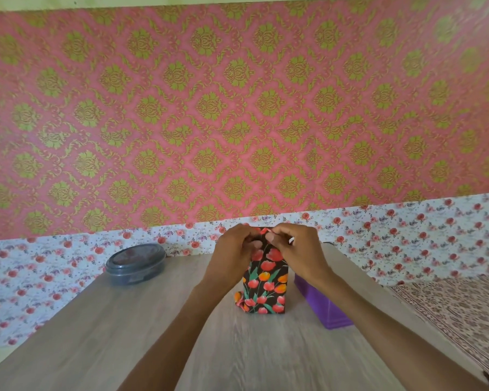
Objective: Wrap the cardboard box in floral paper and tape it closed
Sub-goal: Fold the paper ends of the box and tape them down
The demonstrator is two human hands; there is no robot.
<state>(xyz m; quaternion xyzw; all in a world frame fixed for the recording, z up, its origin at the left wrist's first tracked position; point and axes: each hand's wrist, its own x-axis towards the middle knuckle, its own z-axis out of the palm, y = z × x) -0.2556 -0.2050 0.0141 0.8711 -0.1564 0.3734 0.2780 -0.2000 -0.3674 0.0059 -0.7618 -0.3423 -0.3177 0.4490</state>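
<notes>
A small cardboard box (266, 280), already sheathed in black paper with red and orange tulips, stands on end on the pale wood-grain counter (153, 320), between a round dark lidded plastic tub (136, 263) and a purple plastic container (328, 309). The left hand (235, 249) and right hand (297, 249) curl their fingers over its top end, pinching the paper flaps together. It looks light, stiff and tippy. The thin paper would likely tear, so grip the folded edges over the rigid corners.

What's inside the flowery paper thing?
Only the tulip-print paper shows, standing on the table. The left hand and right hand pinch its top folds. Whatever it wraps is completely covered.
</notes>
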